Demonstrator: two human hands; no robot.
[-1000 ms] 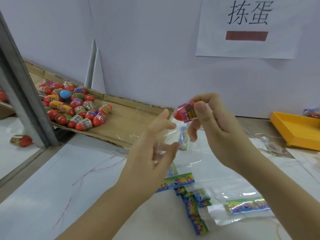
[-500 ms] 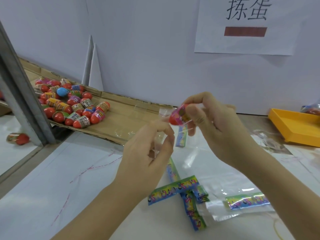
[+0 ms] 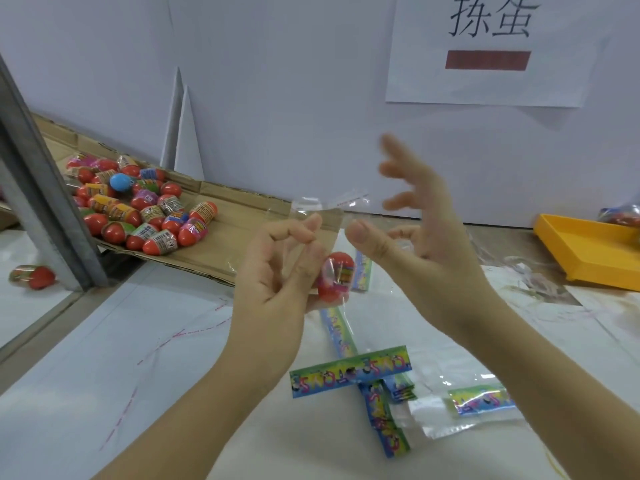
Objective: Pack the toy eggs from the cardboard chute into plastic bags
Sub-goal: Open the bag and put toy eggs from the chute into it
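Observation:
My left hand (image 3: 277, 271) pinches a clear plastic bag (image 3: 327, 211) at its upper part and holds it upright above the table. A red toy egg (image 3: 337, 280) with a colourful label sits inside the bag, low down beside my left fingers. My right hand (image 3: 415, 216) is just right of the bag with its fingers spread and blurred, holding nothing. Several red toy eggs (image 3: 159, 223) and one blue egg (image 3: 120, 181) lie on the cardboard chute (image 3: 242, 230) at the left.
Empty bags with colourful header cards (image 3: 349, 374) lie on the white table below my hands. A yellow tray (image 3: 588, 251) stands at the right. A grey metal post (image 3: 45, 188) rises at the left, with a stray egg (image 3: 34, 277) behind it.
My right hand has let go of the egg, which dropped into the bag, and has drawn back with fingers spread. My left hand still holds the bag.

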